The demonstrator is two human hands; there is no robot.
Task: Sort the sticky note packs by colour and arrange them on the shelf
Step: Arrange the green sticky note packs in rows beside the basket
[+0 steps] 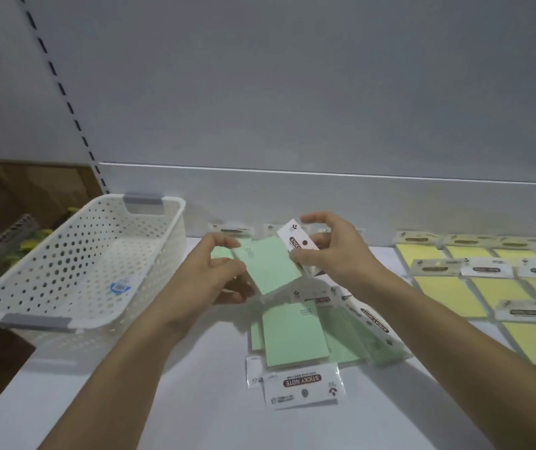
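Both my hands hold one green sticky note pack (268, 266) above the white shelf (175, 394). My left hand (218, 277) grips its lower left edge. My right hand (335, 251) pinches its white header card. Below it, a loose pile of green packs (296, 336) lies on the shelf, headers pointing different ways. More green packs (232, 230) sit at the back, mostly hidden by my hands. On the right, yellow sticky note packs (487, 287) lie in overlapping rows.
A white perforated basket (75, 271) with grey handles stands at the shelf's left end, holding nothing but a label. The grey back panel (292, 92) rises behind the shelf. Left of the shelf upright are brown boxes and other goods (16, 222).
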